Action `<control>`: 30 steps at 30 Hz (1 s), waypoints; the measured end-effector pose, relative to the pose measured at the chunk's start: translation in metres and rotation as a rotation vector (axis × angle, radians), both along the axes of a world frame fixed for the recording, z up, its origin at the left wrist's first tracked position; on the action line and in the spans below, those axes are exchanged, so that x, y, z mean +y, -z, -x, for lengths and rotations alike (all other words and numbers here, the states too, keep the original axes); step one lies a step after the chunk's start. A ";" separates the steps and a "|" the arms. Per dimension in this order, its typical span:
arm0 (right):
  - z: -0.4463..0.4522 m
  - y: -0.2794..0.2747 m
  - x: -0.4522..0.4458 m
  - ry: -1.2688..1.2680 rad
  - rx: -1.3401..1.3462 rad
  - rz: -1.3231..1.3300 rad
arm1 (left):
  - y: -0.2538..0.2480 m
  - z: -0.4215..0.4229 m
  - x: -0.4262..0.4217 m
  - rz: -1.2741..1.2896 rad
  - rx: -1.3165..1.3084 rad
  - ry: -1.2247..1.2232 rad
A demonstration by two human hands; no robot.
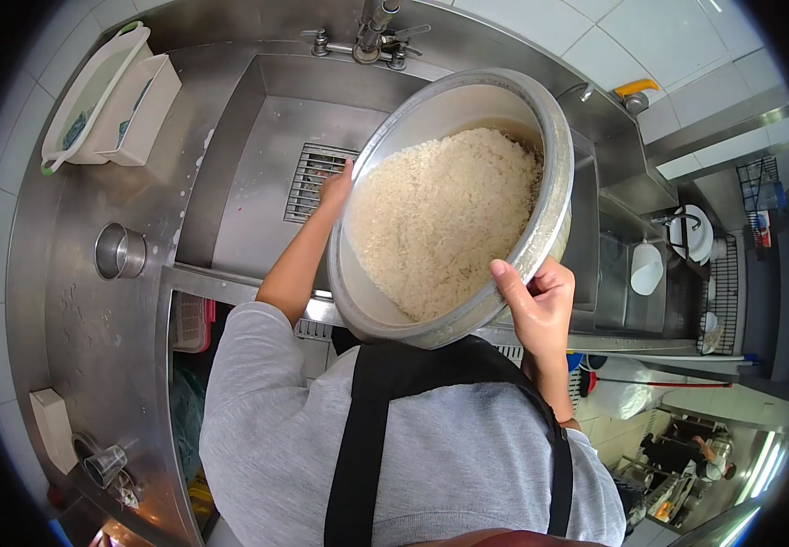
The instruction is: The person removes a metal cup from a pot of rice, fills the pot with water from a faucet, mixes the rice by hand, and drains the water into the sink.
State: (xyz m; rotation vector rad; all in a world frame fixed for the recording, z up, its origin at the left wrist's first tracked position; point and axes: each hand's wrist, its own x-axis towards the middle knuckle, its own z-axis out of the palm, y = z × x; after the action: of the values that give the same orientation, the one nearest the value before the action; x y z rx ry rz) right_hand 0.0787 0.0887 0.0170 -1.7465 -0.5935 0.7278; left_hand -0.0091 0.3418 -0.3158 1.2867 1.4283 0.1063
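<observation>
A large round metal pot [554,214], tilted, is held up over the front of the steel sink [271,137]. Pale rice grains [449,214] fill much of it, with a little cloudy water along the upper right inside. My right hand [540,301] grips the rim at the lower right, thumb on top and fingers curled beneath. On the pot's left side is my left hand [337,185], pressed against the outer wall, its fingers mostly hidden behind the pot. A drain grate [308,182] shows in the sink beside that hand.
A faucet [371,41] rises behind the sink. On the left counter stand a metal cup [120,252] and white bins [144,114]. Another basin with a white scoop [647,268] lies to the right. A person [709,456] is far off at the lower right.
</observation>
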 end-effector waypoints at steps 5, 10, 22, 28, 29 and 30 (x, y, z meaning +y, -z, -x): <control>-0.001 0.001 0.002 -0.011 -0.014 -0.010 | 0.023 0.000 0.002 0.011 -0.015 0.013; 0.000 -0.002 0.003 0.008 0.029 0.009 | 0.024 -0.002 -0.002 -0.048 -0.005 -0.012; 0.000 -0.001 0.003 0.007 0.023 0.014 | 0.031 -0.001 0.000 -0.098 0.020 0.037; 0.000 -0.004 -0.001 0.012 0.043 0.024 | 0.019 -0.001 0.000 -0.048 -0.037 -0.009; 0.000 -0.004 -0.004 0.007 0.042 0.022 | 0.021 0.000 0.000 -0.050 -0.037 -0.015; -0.002 -0.002 -0.009 0.037 0.047 0.006 | 0.014 0.000 0.000 -0.076 -0.062 -0.026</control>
State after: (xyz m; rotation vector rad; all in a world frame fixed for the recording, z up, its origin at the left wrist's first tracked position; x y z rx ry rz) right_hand 0.0803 0.0795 0.0186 -1.7369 -0.5260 0.7440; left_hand -0.0091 0.3421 -0.3295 1.3166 1.3997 0.2180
